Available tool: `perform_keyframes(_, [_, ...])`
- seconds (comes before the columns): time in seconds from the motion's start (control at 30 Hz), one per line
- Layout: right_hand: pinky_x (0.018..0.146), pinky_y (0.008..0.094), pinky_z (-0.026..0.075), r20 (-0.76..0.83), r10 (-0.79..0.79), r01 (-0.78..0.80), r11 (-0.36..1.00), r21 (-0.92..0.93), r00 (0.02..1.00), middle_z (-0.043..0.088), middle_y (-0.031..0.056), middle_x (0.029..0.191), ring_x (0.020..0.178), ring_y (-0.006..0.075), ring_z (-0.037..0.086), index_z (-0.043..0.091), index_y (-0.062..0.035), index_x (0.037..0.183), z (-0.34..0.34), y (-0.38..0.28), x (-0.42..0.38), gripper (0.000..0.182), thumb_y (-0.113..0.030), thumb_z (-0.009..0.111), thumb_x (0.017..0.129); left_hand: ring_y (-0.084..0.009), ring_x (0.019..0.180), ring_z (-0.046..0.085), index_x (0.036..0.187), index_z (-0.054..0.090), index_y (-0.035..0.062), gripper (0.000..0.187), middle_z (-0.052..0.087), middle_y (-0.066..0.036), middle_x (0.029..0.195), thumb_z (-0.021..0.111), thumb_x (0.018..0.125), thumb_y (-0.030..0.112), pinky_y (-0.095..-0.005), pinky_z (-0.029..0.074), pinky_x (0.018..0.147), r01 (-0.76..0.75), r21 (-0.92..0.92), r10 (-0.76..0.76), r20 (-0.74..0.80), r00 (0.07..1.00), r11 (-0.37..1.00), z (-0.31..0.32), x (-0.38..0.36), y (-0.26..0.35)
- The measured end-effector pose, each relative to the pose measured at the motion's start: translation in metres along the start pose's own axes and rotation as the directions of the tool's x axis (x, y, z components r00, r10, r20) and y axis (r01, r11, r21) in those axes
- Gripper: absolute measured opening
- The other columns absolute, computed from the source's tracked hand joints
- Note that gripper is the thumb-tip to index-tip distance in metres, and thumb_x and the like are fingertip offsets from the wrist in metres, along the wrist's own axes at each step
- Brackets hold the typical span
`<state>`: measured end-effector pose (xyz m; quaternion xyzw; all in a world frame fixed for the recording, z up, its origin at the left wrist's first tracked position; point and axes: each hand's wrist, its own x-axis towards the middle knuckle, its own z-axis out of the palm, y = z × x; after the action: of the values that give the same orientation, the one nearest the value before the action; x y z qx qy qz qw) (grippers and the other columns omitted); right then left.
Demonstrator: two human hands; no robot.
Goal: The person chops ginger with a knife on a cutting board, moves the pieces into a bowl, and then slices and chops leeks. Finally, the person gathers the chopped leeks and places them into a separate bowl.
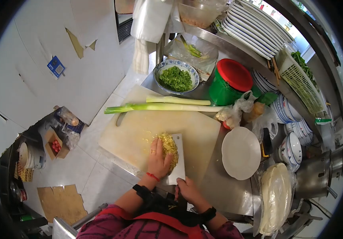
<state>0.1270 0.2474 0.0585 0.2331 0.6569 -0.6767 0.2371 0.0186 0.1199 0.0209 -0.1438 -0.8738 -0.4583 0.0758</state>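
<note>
My right hand (189,190) is closed around the handle of a cleaver (180,159). Its broad blade lies beside a pile of finely chopped yellow food (166,142), perhaps ginger or garlic, part of which seems to rest on the steel. My left hand (159,160) presses against the pile's left side, fingers stretched out and holding nothing. Pile and blade are on a large pale cutting board (131,131). Across the board's far side lie a long leek or scallion (171,107) and a shorter pale stalk (178,100).
Behind the board stand a bowl of chopped greens (175,79) and a green tub with a red lid (231,81). A white oval plate (241,153) sits to the right. Stacked bowls (291,149), a metal pot (313,175) and bagged dough-like food (276,197) are farther right.
</note>
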Motion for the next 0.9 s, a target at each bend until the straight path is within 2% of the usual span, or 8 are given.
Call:
perform_keyframes(0.13, [0.042, 0.0330, 0.046, 0.063, -0.049, 0.043, 0.994, 0.098, 0.997, 0.049, 0.0056, 0.057, 0.043, 0.0165, 0.051, 0.044, -0.0048, 0.083, 0.016, 0.007, 0.010, 0.016, -0.018, 0.041, 0.091, -0.0435, 0.123, 0.033, 0.128, 0.033, -0.0103, 0.054, 0.034, -0.031, 0.132, 0.047, 0.087, 0.021, -0.0426, 0.027, 0.104, 0.068, -0.166, -0.083, -0.086, 0.993, 0.984, -0.004, 0.000, -0.003])
perform_keyframes(0.33, [0.041, 0.0336, 0.045, 0.071, -0.079, 0.064, 0.978, 0.198, 0.994, 0.048, 0.0054, 0.057, 0.042, 0.0164, 0.049, 0.043, -0.0049, 0.084, 0.005, 0.007, -0.001, 0.014, -0.018, 0.042, 0.091, -0.0431, 0.123, 0.034, 0.128, 0.035, -0.0098, 0.049, 0.034, -0.031, 0.133, 0.045, 0.086, 0.015, -0.0415, 0.026, 0.104, 0.030, -0.180, -0.045, -0.080, 0.996, 0.983, 0.002, 0.003, 0.013])
perform_keyframes(0.43, [0.040, 0.0340, 0.045, -0.003, -0.105, 0.101, 0.946, 0.309, 0.994, 0.048, 0.0058, 0.056, 0.042, 0.0174, 0.050, 0.042, -0.0046, 0.083, -0.019, 0.009, -0.017, 0.016, -0.019, 0.043, 0.091, -0.0429, 0.124, 0.033, 0.128, 0.035, -0.0098, 0.050, 0.033, -0.031, 0.133, 0.046, 0.086, 0.014, -0.0417, 0.026, 0.104, -0.065, -0.194, 0.064, -0.013, 0.998, 0.979, 0.017, 0.013, 0.050])
perform_keyframes(0.57, [0.040, 0.0345, 0.044, -0.140, -0.168, 0.206, 0.920, 0.333, 0.976, 0.048, 0.0065, 0.055, 0.042, 0.0184, 0.050, 0.042, -0.0043, 0.082, -0.079, 0.011, -0.046, 0.019, -0.021, 0.044, 0.091, -0.0429, 0.125, 0.031, 0.128, 0.034, -0.0108, 0.052, 0.033, -0.031, 0.133, 0.048, 0.085, 0.016, -0.0422, 0.024, 0.105, -0.207, -0.249, 0.233, 0.080, 0.969, 0.946, 0.066, 0.028, 0.118])
perform_keyframes(0.63, [0.042, 0.0334, 0.044, -0.297, -0.064, 0.184, 0.900, 0.395, 0.953, 0.048, 0.0069, 0.057, 0.043, 0.0178, 0.049, 0.042, -0.0042, 0.081, -0.108, 0.001, -0.071, 0.018, -0.019, 0.044, 0.091, -0.0427, 0.126, 0.029, 0.129, 0.032, -0.0117, 0.056, 0.032, -0.031, 0.134, 0.049, 0.086, 0.020, -0.0423, 0.022, 0.106, -0.288, -0.372, 0.358, 0.136, 0.924, 0.883, 0.100, 0.033, 0.145])
perform_keyframes(0.77, [0.042, 0.0343, 0.044, -0.397, -0.040, 0.266, 0.803, 0.533, 0.917, 0.047, 0.0061, 0.058, 0.044, 0.0178, 0.048, 0.042, -0.0049, 0.085, -0.160, 0.003, -0.092, 0.015, -0.019, 0.045, 0.090, -0.0427, 0.128, 0.026, 0.130, 0.029, -0.0122, 0.059, 0.028, -0.031, 0.136, 0.048, 0.086, 0.021, -0.0409, 0.020, 0.107, -0.176, -0.519, 0.387, 0.333, 0.860, 0.836, 0.163, 0.039, 0.184])
perform_keyframes(0.83, [0.040, 0.0364, 0.044, -0.412, -0.023, 0.269, 0.791, 0.549, 0.911, 0.047, 0.0069, 0.059, 0.042, 0.0197, 0.048, 0.040, -0.0073, 0.088, -0.182, 0.011, -0.091, 0.012, -0.018, 0.046, 0.089, -0.0417, 0.129, 0.025, 0.130, 0.031, -0.0096, 0.057, 0.027, -0.030, 0.137, 0.049, 0.085, 0.019, -0.0422, 0.019, 0.107, -0.177, -0.528, 0.410, 0.364, 0.836, 0.831, 0.182, 0.042, 0.193])
perform_keyframes(0.9, [0.041, 0.0371, 0.044, -0.379, -0.018, 0.248, 0.786, 0.566, 0.925, 0.047, 0.0065, 0.059, 0.043, 0.0197, 0.048, 0.040, -0.0066, 0.089, -0.198, 0.018, -0.087, 0.011, -0.016, 0.047, 0.088, -0.0396, 0.130, 0.024, 0.129, 0.036, -0.0046, 0.054, 0.030, -0.025, 0.138, 0.050, 0.083, 0.018, -0.0447, 0.017, 0.108, -0.521, -0.369, 0.634, 0.347, 0.691, 0.770, 0.186, 0.047, 0.197])
